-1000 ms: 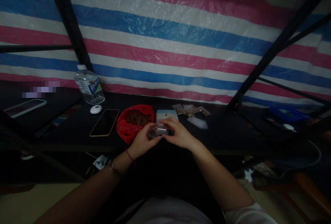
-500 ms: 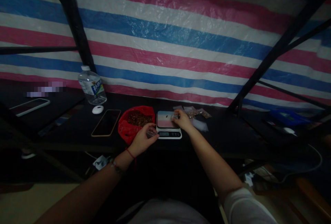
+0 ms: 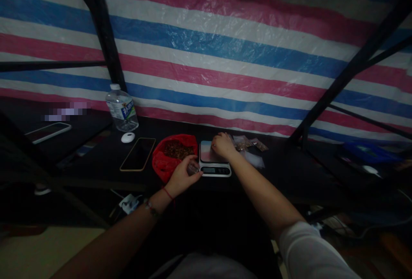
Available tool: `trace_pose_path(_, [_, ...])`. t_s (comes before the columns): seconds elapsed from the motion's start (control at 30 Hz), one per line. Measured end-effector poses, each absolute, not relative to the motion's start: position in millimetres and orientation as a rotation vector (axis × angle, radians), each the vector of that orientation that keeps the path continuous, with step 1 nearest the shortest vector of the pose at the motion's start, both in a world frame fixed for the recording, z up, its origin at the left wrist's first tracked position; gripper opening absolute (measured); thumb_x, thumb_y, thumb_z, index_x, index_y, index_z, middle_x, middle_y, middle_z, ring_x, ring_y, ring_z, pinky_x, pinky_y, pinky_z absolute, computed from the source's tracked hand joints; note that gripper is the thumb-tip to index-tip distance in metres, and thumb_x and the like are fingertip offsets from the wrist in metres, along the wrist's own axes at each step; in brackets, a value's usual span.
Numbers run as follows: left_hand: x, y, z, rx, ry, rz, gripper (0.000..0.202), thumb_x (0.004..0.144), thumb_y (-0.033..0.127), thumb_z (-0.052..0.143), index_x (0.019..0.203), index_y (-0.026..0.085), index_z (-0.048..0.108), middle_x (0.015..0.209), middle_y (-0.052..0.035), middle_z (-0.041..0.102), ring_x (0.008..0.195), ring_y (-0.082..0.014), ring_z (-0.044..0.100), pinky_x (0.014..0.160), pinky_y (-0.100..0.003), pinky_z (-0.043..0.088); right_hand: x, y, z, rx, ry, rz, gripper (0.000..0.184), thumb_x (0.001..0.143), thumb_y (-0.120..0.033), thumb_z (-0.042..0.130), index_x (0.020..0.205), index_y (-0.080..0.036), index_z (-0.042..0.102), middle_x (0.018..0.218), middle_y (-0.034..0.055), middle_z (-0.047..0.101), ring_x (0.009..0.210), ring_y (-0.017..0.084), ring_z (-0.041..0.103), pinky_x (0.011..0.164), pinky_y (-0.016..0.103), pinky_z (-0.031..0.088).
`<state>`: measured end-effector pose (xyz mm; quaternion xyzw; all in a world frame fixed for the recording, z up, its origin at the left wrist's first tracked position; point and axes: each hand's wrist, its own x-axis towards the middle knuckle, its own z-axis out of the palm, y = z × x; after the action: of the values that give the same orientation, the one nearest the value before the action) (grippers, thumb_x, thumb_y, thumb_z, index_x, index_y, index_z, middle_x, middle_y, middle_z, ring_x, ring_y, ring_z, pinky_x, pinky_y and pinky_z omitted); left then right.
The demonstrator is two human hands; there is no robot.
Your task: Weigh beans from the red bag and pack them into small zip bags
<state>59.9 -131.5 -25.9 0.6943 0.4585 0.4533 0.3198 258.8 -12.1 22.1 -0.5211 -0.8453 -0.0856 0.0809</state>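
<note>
A small digital kitchen scale (image 3: 215, 171) with a shiny square plate stands on the black table. My left hand (image 3: 180, 177) is at its left front corner, thumb and fingers closed around a small clear plastic bag (image 3: 193, 167). Over the right part of the plate is my right hand (image 3: 224, 147), fingers curled down and pressed together; whatever they pinch is hidden. Just left of the scale lies an open red plastic bag (image 3: 160, 169) holding a heap of small brown dried pieces (image 3: 177, 149). My left fingers are close to its edge.
Small filled clear bags (image 3: 258, 144) and a flat translucent bag (image 3: 252, 159) lie right of the scale. Leftward are a phone (image 3: 138, 154), a white earphone case (image 3: 128, 137) and a clear plastic bottle (image 3: 122, 109). Behind hangs a striped plastic sheet (image 3: 209, 51) between dark metal posts.
My right hand has moved slightly left over the plate, and the small brown bits seen there before are out of sight. My left hand still holds the clear bag. The view has shifted slightly.
</note>
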Motion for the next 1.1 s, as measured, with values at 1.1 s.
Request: trace_pose_path(1.1, [-67,-97,38,1.611,2.191,0.891,0.033,0.068,0.039,0.064,0.092,0.017,0.058,0.083,-0.0079,0.067,0.072,-0.0223,0.062,0.061,-0.027,0.043,245,-44,19,-1.312,-2.138,0.469,0.051,0.072,-0.009,0.062,0.122,-0.017,0.056,0.110,0.0084,0.065,0.098,0.018,0.061,0.088,0.032,0.048])
